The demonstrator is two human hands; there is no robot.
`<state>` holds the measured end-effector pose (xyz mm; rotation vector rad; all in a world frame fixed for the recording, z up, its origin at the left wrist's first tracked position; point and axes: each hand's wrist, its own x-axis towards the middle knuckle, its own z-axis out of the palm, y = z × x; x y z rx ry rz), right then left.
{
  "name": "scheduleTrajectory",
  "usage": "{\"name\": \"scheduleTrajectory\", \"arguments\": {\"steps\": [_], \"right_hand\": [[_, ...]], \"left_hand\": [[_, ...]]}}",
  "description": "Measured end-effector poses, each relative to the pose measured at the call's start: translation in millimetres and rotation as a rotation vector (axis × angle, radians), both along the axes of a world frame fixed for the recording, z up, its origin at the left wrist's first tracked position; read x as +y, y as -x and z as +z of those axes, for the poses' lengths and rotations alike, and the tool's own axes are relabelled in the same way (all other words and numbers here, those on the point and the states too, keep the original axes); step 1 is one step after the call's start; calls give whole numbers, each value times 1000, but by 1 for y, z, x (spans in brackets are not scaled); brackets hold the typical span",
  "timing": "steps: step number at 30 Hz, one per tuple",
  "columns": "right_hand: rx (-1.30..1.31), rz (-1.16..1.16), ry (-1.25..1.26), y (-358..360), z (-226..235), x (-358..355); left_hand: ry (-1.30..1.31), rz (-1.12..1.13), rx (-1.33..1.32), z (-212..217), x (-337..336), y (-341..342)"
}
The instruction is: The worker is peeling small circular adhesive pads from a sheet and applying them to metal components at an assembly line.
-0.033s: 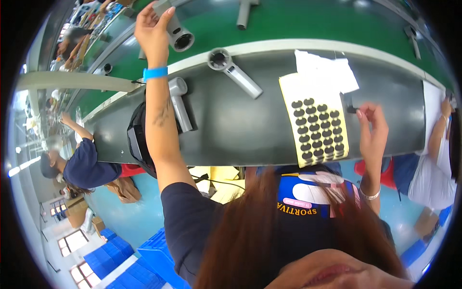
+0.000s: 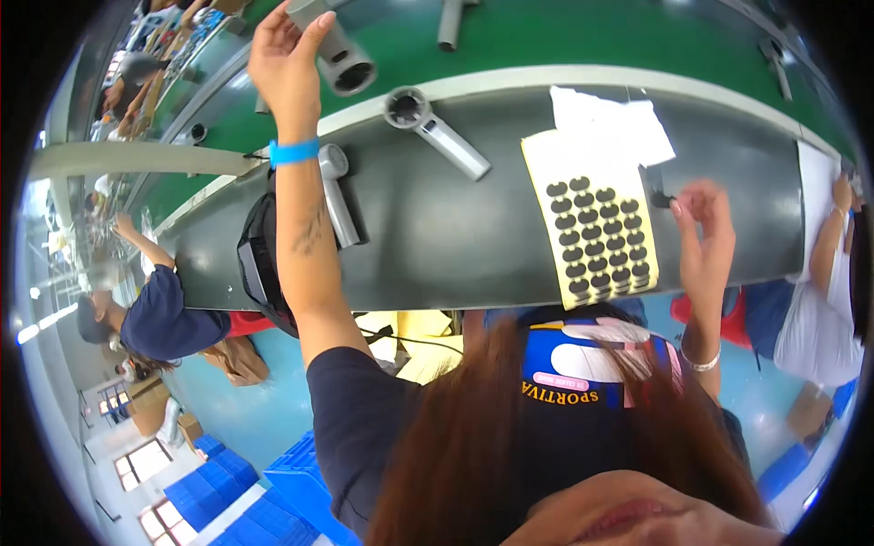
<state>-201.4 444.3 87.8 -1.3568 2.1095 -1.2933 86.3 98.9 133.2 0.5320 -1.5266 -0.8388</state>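
Left hand (image 2: 287,56) clamped, thumb against fingers, on a grey plastic tube-shaped appliance body with dark openings (image 2: 341,53), held over the green conveyor surface (image 2: 528,41) at upper left; long axis slants from upper left to lower right, round open end pointing lower right, other end under the fingers. Right hand (image 2: 706,223) has thumb and forefinger together on the edge of a small black flat piece (image 2: 664,199), just right of a yellow-edged sheet of black rounded stickers (image 2: 592,241). Silver-grey appliance with ring-shaped head (image 2: 455,146) lies on the dark worktable (image 2: 437,246), handle pointing lower right; another silver-grey appliance (image 2: 337,205) lies beside the left forearm, handle pointing down.
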Motion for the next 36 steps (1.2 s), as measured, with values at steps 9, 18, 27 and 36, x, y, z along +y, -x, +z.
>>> {"name": "scheduleTrajectory", "arguments": {"steps": [9, 18, 27, 36], "right_hand": [[-556, 234, 309, -33, 31, -6], [-594, 363, 282, -35, 28, -4], [-643, 353, 203, -33, 30, -5], [-610, 356, 227, -34, 30, -8]], "left_hand": [[-115, -347, -45, -47, 206, 87], [-191, -234, -343, -48, 255, 101], [-426, -509, -202, -43, 257, 97], [-525, -608, -136, -43, 254, 91]]}}
